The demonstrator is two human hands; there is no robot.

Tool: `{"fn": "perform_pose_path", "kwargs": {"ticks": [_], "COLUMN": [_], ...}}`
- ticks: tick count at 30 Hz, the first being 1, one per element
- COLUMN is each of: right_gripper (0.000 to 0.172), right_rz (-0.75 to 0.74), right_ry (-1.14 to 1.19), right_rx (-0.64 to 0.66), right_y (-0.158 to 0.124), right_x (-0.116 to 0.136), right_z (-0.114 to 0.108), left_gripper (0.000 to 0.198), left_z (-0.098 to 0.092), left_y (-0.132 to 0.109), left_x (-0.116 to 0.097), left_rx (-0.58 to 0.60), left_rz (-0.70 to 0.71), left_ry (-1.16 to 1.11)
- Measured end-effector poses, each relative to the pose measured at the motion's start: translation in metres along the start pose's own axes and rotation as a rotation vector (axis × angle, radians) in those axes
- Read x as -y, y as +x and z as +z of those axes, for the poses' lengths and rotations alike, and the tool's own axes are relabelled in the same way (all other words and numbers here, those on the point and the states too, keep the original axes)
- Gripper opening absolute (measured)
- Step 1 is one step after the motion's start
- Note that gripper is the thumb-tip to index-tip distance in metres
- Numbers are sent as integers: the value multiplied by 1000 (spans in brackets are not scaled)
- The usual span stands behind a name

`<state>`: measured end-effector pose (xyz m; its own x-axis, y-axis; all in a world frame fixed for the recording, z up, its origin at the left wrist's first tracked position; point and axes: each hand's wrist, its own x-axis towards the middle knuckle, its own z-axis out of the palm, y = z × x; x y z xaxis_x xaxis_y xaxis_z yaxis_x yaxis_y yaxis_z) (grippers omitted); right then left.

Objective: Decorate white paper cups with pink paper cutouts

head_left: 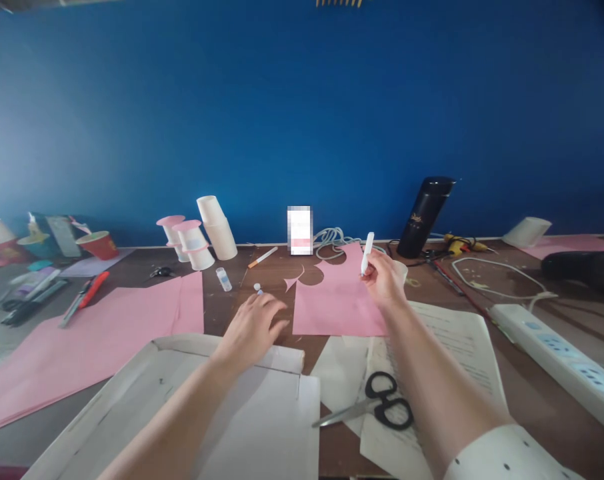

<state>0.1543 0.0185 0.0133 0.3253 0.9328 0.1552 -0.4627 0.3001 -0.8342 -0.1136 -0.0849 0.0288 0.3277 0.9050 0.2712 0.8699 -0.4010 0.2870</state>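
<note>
My right hand (pixel 386 279) pinches a slim white pen-shaped stick (pixel 367 252) upright above a pink sheet of paper (pixel 332 303) with curved cut-outs along its upper left edge. Whether the stick is a marker or a glue pen I cannot make out. My left hand (pixel 255 325) is open, palm down with thumb apart, over the brown table at the edge of a white board or box lid (pixel 267 407). Just beyond its fingertips sits a small white-and-blue piece (pixel 259 289), partly hidden by the fingers. Black-handled scissors (pixel 389 401) lie on printed paper (pixel 462 340) near my right forearm.
White paper cups (pixel 217 230) and cups with pink discs (pixel 195 247) stand at the back. A small clear tube (pixel 223 279) lies near them. Pink sheets (pixel 132 313) and a red cutter (pixel 93 290) are leftward. A black flask (pixel 427 217) and power strip (pixel 557 353) are rightward.
</note>
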Motion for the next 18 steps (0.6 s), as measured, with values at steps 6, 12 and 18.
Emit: {"fn": "perform_pose_path", "kwargs": {"ticks": [6, 12, 18], "right_gripper": [27, 29, 30], "right_rz": [3, 1, 11], "right_ry": [-42, -20, -22], "right_rx": [31, 43, 27], "right_y": [-4, -6, -3], "right_x": [-5, 0, -1], "right_z": [1, 4, 1], "left_gripper": [27, 27, 11], "left_z": [17, 33, 41], "left_y": [77, 126, 142], "left_x": [-4, 1, 1], "left_rx": [178, 360, 516], "left_rz": [-148, -168, -184], "left_ry": [36, 20, 41]}}
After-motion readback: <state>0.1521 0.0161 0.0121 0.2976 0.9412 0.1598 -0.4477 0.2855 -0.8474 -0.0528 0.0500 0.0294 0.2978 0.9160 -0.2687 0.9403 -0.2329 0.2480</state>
